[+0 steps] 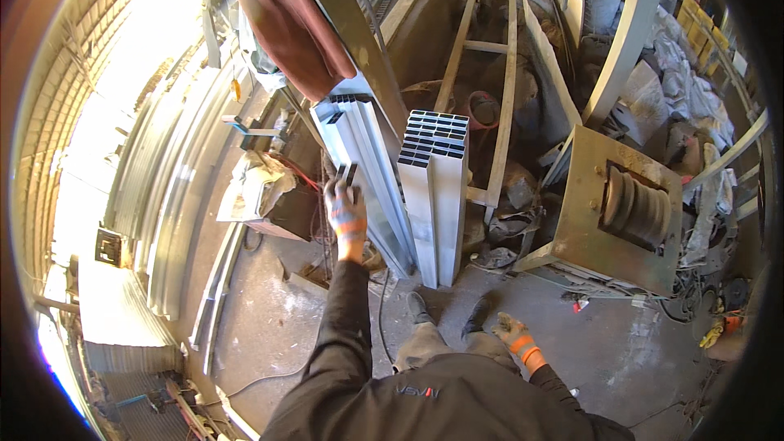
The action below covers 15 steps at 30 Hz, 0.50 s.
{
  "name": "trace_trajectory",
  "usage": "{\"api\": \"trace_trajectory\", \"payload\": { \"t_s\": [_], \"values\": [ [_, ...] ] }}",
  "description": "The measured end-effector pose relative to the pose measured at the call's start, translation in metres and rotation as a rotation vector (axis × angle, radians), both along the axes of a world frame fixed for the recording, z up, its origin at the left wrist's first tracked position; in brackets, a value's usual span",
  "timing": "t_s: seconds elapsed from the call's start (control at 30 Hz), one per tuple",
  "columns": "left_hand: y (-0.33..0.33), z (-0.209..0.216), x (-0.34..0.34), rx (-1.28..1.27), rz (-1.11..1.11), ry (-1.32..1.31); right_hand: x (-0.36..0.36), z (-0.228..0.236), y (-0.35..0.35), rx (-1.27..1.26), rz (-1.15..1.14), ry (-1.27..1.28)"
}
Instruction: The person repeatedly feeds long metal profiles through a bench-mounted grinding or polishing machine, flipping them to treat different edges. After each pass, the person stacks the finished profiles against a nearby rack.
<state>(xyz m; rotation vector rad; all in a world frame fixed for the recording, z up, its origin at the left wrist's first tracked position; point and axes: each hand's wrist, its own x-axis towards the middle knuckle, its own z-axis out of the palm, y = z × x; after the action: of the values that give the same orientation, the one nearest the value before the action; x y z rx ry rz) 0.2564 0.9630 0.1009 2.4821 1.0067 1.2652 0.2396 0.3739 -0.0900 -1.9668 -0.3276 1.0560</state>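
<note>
Just left of the frame's centre, pale metal tubes [367, 167] stand on end, leaning slightly, and the gloved left hand [347, 211] is at the open ends of the shorter ones, though I cannot tell whether its fingers close round them. A neat stack [434, 196] stands just beside them at centre, while the gloved right hand [514, 335], low and right of centre, hangs loosely half-spread with nothing seen in it. Farther out, a brown cloth [296, 28] hangs at upper left of centre, a ladder [508, 106] lies at upper centre, and a drum [635, 208] sits in a metal frame [584, 224] at right.
</note>
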Motion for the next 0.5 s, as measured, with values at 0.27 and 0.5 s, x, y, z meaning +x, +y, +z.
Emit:
{"api": "trace_trajectory", "payload": {
  "t_s": [0.27, 0.5],
  "values": [
    [-0.136, 0.096, -0.229, -0.088, -0.016, -0.130, 0.033, 0.043, 0.072, 0.083, 0.486, -0.275],
    [-0.267, 0.337, -0.296, 0.069, -0.228, -0.251, -0.032, 0.136, 0.220, 0.973, 0.558, 0.143]
  ]
}}
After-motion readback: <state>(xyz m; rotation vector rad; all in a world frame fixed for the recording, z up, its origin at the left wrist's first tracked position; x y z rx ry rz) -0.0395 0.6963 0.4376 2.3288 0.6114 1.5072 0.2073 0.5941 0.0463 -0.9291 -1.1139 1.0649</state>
